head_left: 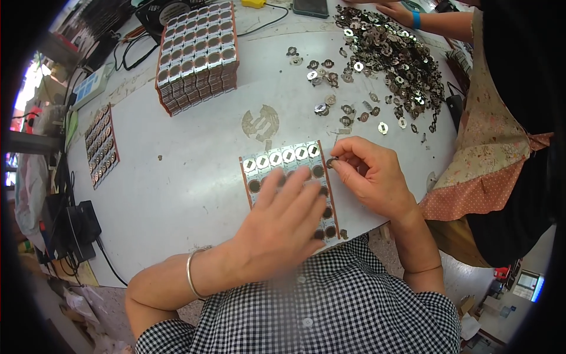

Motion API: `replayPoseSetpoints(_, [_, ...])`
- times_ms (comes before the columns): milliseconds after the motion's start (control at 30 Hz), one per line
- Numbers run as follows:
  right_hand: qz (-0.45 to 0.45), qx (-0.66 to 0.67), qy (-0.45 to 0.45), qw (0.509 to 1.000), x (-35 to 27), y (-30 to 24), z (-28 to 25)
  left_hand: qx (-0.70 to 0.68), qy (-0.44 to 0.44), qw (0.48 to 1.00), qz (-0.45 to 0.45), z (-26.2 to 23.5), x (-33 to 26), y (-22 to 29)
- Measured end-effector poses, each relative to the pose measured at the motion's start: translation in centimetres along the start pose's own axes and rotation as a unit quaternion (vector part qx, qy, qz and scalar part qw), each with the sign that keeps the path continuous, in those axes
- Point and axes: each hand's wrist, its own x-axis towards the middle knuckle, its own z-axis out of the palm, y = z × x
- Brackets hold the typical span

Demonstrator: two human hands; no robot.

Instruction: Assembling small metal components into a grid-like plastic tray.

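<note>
A circuit board panel [331, 203] with brown side rails and rows of dark round pads lies flat near the table's front edge. Shiny round metal clips [276, 158] fill its far row. Over the panel's middle, my left hand [277, 224] is spread, slightly blurred, and hides several pads; whether it touches the board I cannot tell. My right hand [375, 180] is just beyond the panel's upper right corner. A small dark metal clip [332, 162] is pinched between its thumb and forefinger.
A tall stack of similar panels [197, 56] stands at the back left. A large heap of metal clips [398, 65] covers the back right, with loose ones scattered nearby. Another panel [101, 146] lies far left, above black adapters [85, 221]. Another person's hand [398, 13] is behind the heap.
</note>
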Motion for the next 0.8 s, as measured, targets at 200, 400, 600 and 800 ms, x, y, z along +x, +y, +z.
replayPoseSetpoints(200, [0.021, 0.01, -0.04, 0.999, -0.1, -0.4, 0.6, 0.061, 0.005, 0.987, -0.149, -0.5, -0.4, -2.6])
replayPoseSetpoints(400, [0.03, 0.022, -0.028, 0.999, 0.2, 0.0, 1.1, 0.07, -0.012, 0.987, -0.147, -0.2, 0.0, -3.0])
replayPoseSetpoints(600, [0.049, 0.004, -0.042, 0.998, 0.0, -0.6, 1.0, 0.078, -0.023, 0.983, -0.162, 0.1, -0.1, -2.8])
replayPoseSetpoints(800, [0.024, -0.042, -0.032, 0.998, 0.2, -0.9, 1.4, 0.079, -0.018, 0.983, -0.164, 0.3, 0.0, -2.8])
